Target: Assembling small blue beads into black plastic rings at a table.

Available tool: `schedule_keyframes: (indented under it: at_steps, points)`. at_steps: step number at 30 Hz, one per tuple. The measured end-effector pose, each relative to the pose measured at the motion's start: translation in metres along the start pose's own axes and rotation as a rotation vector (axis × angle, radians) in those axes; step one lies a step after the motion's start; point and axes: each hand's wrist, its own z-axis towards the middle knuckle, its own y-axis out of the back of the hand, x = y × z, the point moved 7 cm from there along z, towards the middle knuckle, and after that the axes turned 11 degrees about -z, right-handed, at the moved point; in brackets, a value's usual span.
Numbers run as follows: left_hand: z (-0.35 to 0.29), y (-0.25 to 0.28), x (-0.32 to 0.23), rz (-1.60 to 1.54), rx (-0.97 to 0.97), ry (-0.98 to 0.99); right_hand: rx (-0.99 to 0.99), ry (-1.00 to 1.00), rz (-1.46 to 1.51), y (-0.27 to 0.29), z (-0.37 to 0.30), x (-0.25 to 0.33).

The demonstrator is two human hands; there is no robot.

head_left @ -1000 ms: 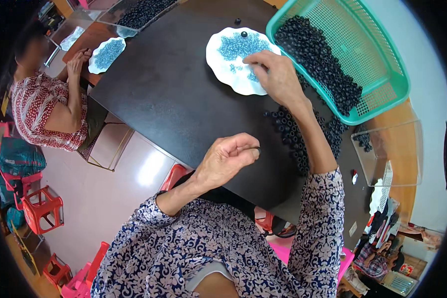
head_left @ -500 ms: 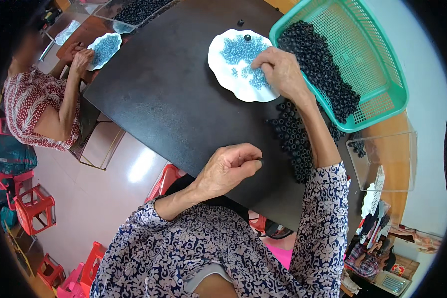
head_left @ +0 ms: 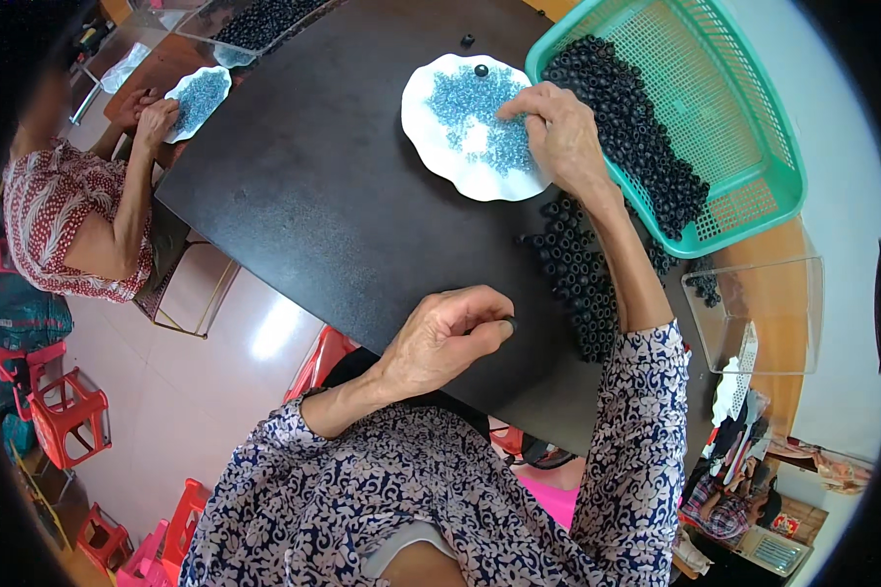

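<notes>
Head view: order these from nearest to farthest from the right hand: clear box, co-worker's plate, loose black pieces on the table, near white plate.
1. Near white plate, partly beneath the right hand.
2. Loose black pieces, below the plate in view.
3. Clear box, at the right.
4. Co-worker's plate, far left.
</notes>
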Motion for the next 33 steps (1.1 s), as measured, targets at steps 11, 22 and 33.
schedule_keyframes:
  at_steps: [11,22,33]
  points:
    - [0.001,0.0,-0.002,-0.011,0.01,0.04,0.066,0.062,-0.006,-0.015,0.013,0.032]
    - [0.0,0.003,0.001,-0.154,-0.064,0.021,0.024,-0.182,0.348,0.011,-0.017,0.027]
    - [0.008,0.014,0.001,-0.344,-0.109,-0.127,-0.008,-0.465,0.783,0.052,-0.143,0.063]
